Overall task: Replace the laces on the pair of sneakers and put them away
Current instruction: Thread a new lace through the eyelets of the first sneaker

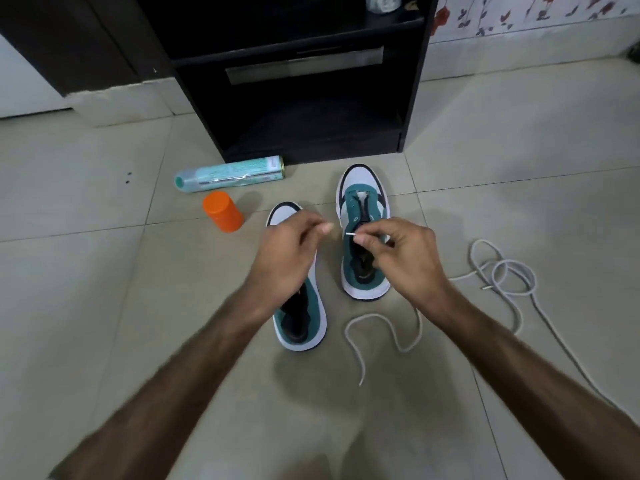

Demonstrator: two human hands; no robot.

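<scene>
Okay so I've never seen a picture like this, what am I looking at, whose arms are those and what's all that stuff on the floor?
There is no machine here. A person wears a camera on the head, so you look down along their own two arms at a tiled floor.

Two green and white sneakers stand there without laces, the left sneaker nearer, the right sneaker farther. The right hand pinches the tip of a white lace that trails onto the floor. The left hand has curled fingers; whether it holds anything is unclear. A second lace lies coiled to the right. A spray can lying down, an orange container and a black cabinet sit beyond.
</scene>
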